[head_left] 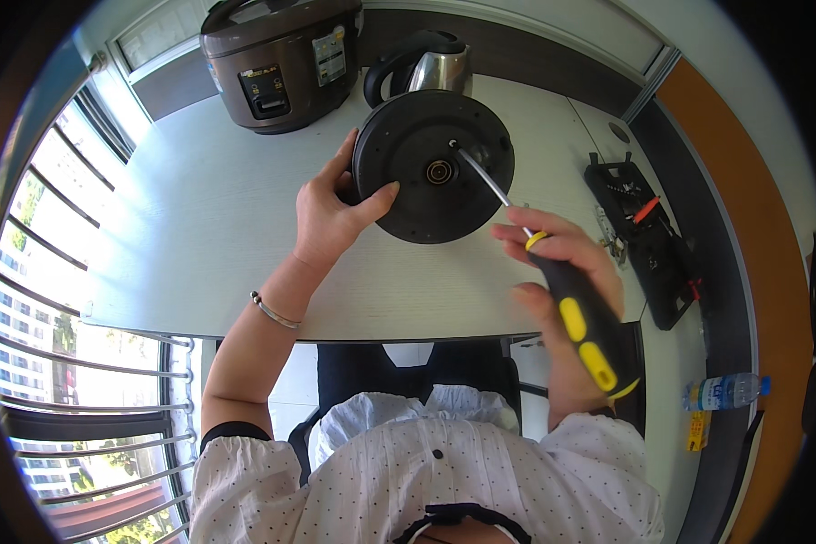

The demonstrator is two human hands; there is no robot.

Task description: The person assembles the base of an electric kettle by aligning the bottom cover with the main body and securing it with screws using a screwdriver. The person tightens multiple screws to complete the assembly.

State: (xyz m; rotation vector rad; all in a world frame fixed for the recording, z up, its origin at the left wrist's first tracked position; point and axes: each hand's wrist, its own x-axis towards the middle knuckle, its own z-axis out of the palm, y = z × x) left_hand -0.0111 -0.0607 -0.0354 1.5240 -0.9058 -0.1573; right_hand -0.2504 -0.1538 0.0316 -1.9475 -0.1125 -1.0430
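Note:
My left hand (340, 204) grips the left side of a round black base (408, 213), thumb on its face and the other fingers behind. The base is tilted up with its flat face toward me. A ringed socket-like connector (439, 171) sits at its centre, and small holes dot the face. In my right hand (571, 258) is a screwdriver (571, 313) with a thick black-and-yellow handle. Its metal shaft slants up to the left, and the tip meets a small screw-like spot above the connector. The exact contact is too small to tell.
Behind the base stands a steel kettle (444, 71) with a black handle. A brown rice cooker (281, 68) is at the back left. On the right lie an open black tool case (653, 254) and small metal pieces (610, 238). A water bottle (725, 393) lies farther right.

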